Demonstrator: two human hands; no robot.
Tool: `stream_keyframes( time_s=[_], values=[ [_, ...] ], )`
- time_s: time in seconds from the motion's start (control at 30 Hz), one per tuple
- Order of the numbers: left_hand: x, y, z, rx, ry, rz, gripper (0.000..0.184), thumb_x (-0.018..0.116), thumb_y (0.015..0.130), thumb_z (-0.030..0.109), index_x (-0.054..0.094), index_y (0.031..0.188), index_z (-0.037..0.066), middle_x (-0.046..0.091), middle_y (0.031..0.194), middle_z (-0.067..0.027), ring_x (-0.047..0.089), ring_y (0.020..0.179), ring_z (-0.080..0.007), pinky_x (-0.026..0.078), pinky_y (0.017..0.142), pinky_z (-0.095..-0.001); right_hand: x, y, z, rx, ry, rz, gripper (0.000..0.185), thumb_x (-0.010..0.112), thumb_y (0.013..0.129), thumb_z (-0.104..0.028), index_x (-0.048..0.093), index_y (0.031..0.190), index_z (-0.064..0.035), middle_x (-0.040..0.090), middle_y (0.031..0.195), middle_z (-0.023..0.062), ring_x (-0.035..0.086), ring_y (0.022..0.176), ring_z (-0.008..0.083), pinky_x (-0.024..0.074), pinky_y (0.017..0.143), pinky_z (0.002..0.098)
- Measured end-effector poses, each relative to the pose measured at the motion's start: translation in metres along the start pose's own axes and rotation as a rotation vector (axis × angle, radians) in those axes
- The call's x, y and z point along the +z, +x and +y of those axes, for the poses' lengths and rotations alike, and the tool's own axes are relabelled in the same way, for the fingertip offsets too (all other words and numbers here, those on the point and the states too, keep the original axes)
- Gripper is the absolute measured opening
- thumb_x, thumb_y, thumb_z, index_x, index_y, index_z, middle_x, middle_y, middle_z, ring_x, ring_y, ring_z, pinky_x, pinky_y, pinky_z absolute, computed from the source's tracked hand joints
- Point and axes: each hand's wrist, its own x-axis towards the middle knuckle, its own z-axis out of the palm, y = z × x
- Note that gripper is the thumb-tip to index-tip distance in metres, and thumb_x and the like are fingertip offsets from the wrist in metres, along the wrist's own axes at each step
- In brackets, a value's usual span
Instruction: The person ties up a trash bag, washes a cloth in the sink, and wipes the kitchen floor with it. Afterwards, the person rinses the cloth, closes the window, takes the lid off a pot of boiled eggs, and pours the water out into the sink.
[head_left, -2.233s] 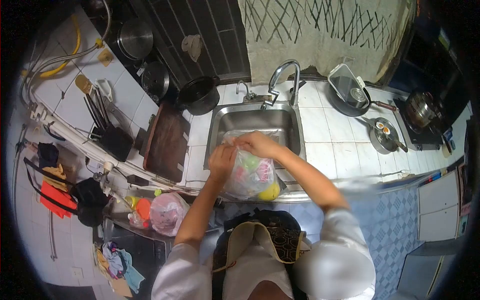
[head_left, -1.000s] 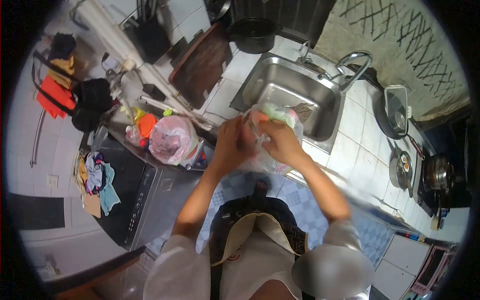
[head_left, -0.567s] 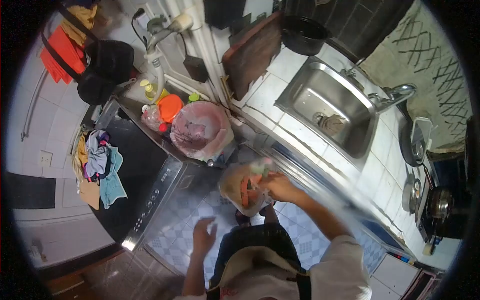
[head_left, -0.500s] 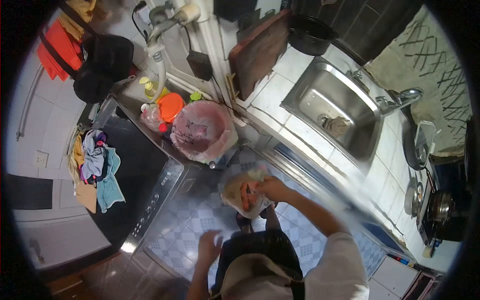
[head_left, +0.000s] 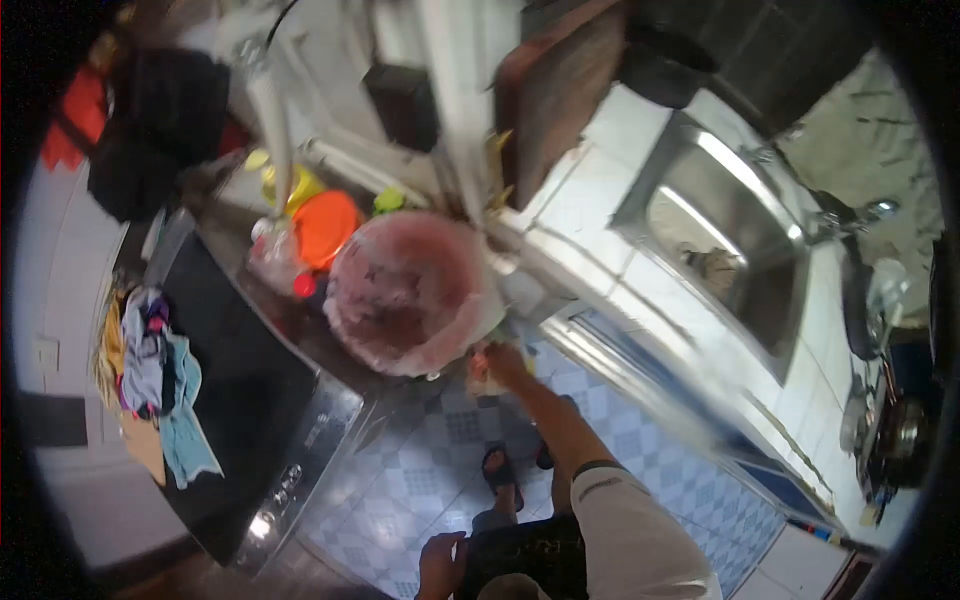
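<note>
My right hand [head_left: 503, 367] reaches out beside the rim of a pink basin-like tub [head_left: 355, 310], which has a thin, crumpled plastic lining. Its fingers are closed on a plastic bag [head_left: 484, 382] with orange-red on it; most of the bag is hidden by the hand and the tub. Low in the view, my left hand [head_left: 440, 562] is near my dark shorts, its fingers loosely apart and holding nothing.
A black glass-topped appliance [head_left: 240, 370] at left bears a cloth pile [head_left: 150, 350]. An orange-lidded container [head_left: 326, 230] and bottles stand behind the tub. At right, a white-tiled counter [head_left: 570, 210] holds a steel sink [head_left: 720, 240]. Blue tiles [head_left: 440, 460] cover the floor.
My right hand has carried the bag up and left to the tub's edge, where less of it shows. My left hand has dropped lower, and the view has shifted.
</note>
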Motion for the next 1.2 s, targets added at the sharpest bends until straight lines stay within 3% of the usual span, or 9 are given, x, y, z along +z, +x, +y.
stream_keyframes(
  time_s=[0.13,0.3,0.57,0.67,0.73,0.77,0.87,0.93,1.2],
  values=[
    [-0.002,0.025,0.014,0.199,0.058,0.068,0.019,0.059,0.07,0.008,0.058,0.089,0.003,0.058,0.085,-0.0133,0.054,0.081,-0.0285,0.043,0.074,-0.0368,-0.027,-0.077,0.001,-0.273,0.064,-0.135,0.013,0.051,0.07,-0.011,0.055,0.082,-0.0068,0.057,0.083,0.0136,0.055,0.077,0.031,0.0442,0.065,0.0398],
    [-0.021,0.074,0.085,0.409,0.104,0.052,0.018,0.056,0.071,0.009,0.057,0.088,0.004,0.057,0.085,-0.0129,0.053,0.081,-0.0301,0.041,0.072,-0.0378,-0.175,-0.212,0.017,0.021,0.379,0.203,0.011,0.051,0.072,-0.013,0.056,0.081,-0.0081,0.056,0.081,0.0109,0.053,0.081,0.0303,0.0432,0.068,0.0375],
    [0.016,0.159,0.26,0.602,-0.034,-0.002,0.009,0.055,0.074,0.006,0.058,0.082,0.004,0.058,0.079,-0.0127,0.055,0.076,-0.0285,0.041,0.072,-0.0354,-0.33,-0.316,0.239,0.473,0.939,1.204,0.012,0.052,0.08,-0.01,0.058,0.076,0.0,0.06,0.078,0.0071,0.051,0.061,0.0088,0.041,0.055,0.0218],
    [0.05,0.182,0.343,0.623,-0.006,-0.061,0.01,0.053,0.076,0.009,0.06,0.081,0.003,0.06,0.078,-0.0118,0.056,0.077,-0.0253,0.042,0.071,-0.033,-0.388,-0.306,0.341,0.506,0.822,1.505,0.019,0.052,0.082,-0.016,0.058,0.079,0.0018,0.049,0.061,-0.0011,0.042,0.055,0.0045,0.0335,0.049,0.0172],
    [0.082,0.206,0.384,0.411,-0.245,-0.21,0.013,0.053,0.078,0.012,0.06,0.084,0.003,0.06,0.077,-0.0103,0.057,0.074,-0.0202,0.043,0.068,-0.0311,-0.414,-0.293,0.422,0.582,1.063,1.531,0.019,0.052,0.082,-0.018,0.059,0.078,-0.0007,0.052,0.064,-0.0002,0.045,0.058,0.0052,0.0364,0.051,0.0186],
    [0.106,0.23,0.385,0.471,-0.243,-0.211,0.014,0.052,0.079,0.013,0.06,0.086,0.003,0.06,0.076,-0.0086,0.057,0.072,-0.0174,0.043,0.066,-0.0293,-0.421,-0.282,0.467,0.533,0.873,1.631,0.018,0.052,0.081,-0.019,0.059,0.079,-0.0021,0.054,0.067,0.0005,0.047,0.059,0.0061,0.0383,0.051,0.0195],
    [0.166,0.291,0.401,0.373,-0.576,-0.335,0.019,0.05,0.082,0.018,0.061,0.088,0.004,0.06,0.075,-0.0017,0.054,0.07,-0.0106,0.042,0.063,-0.0252,-0.468,-0.262,0.535,0.486,1.216,1.641,0.018,0.053,0.08,-0.023,0.058,0.08,-0.0055,0.055,0.068,0.0017,0.05,0.06,0.0082,0.0412,0.051,0.0209],
    [0.177,0.311,0.445,0.064,-0.618,-0.422,0.022,0.051,0.081,0.021,0.06,0.092,0.004,0.058,0.081,-0.0003,0.053,0.074,-0.0106,0.042,0.066,-0.0252,-0.496,-0.253,0.559,0.508,1.222,1.58,0.015,0.052,0.08,-0.02,0.057,0.078,-0.0061,0.054,0.066,0.0012,0.05,0.057,0.009,0.0413,0.05,0.021],
    [0.241,0.418,0.528,-0.212,-0.795,-0.708,0.025,0.052,0.08,0.022,0.052,0.099,0.006,0.055,0.088,-0.0059,0.053,0.078,-0.0139,0.046,0.066,-0.0297,-0.531,-0.245,0.584,0.592,1.359,1.36,0.013,0.048,0.077,-0.004,0.059,0.075,0.0035,0.055,0.061,0.0045,0.048,0.052,0.0102,0.038,0.047,0.0219]
  ],
)
